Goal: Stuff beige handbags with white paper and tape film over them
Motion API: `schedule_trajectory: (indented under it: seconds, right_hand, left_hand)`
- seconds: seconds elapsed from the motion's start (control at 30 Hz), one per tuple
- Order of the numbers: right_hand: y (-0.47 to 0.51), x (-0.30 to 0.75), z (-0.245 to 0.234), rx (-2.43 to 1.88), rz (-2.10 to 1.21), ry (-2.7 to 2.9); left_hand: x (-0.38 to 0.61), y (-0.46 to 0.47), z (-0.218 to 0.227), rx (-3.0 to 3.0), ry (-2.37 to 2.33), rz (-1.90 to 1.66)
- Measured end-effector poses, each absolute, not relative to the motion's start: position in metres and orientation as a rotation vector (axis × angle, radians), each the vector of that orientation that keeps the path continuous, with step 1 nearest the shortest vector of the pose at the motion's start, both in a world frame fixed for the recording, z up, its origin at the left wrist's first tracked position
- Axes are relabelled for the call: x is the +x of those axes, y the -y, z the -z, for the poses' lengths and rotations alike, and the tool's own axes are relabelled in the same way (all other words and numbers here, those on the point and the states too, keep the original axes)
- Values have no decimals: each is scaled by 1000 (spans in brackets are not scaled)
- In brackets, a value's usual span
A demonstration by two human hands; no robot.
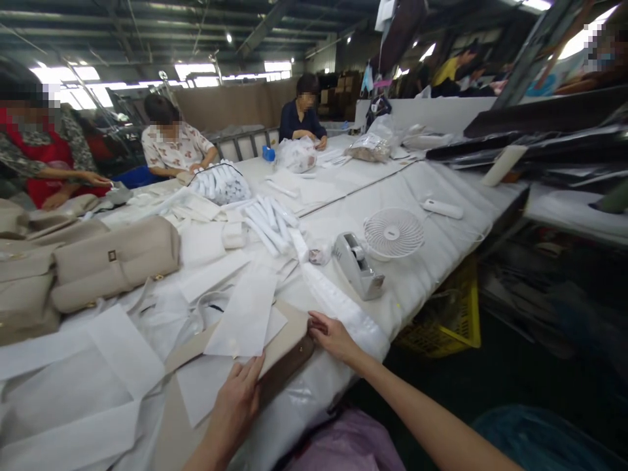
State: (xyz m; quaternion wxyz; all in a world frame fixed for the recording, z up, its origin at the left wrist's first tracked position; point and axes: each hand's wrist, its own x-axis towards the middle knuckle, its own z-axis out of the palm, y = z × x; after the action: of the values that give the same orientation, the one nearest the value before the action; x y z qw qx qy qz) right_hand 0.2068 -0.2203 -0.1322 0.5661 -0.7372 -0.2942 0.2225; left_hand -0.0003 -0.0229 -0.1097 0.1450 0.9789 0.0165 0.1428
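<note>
A beige handbag [289,330] lies at the table's near edge, its darker side turned toward me. My right hand [331,335] pinches the bag's right end at the corner. On the near edge of the same bag, my left hand [240,392] grips with fingers bent over it, close to a white sheet [245,314] lying across the bag. A beige strap [193,350] runs left from under that sheet. Another white sheet [201,386] is partly beneath the strap, beside my left hand.
Finished-looking beige bags [118,258] sit at left. Ahead are white rolls [267,222], a tape dispenser [358,265] and a round fan [394,233]. A yellow crate [441,320] stands below the right edge. Several people [304,114] work around the table.
</note>
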Motion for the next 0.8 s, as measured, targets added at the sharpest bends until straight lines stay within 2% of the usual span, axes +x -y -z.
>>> schedule_trajectory:
  seconds: [0.23, 0.5, 0.6, 0.8]
  right_hand:
    - [216, 203, 117, -1799, -420, 845]
    - [200, 200, 124, -1813, -417, 553]
    - [203, 205, 124, -1794, -526, 487]
    - [210, 231, 111, -1654, -947, 293]
  left_hand:
    - [-3, 17, 124, 2880, 85, -533]
    - [-5, 24, 137, 3023, 255, -668]
    - [-5, 30, 142, 3087, 287, -676]
    - [-9, 36, 147, 3209, 301, -604]
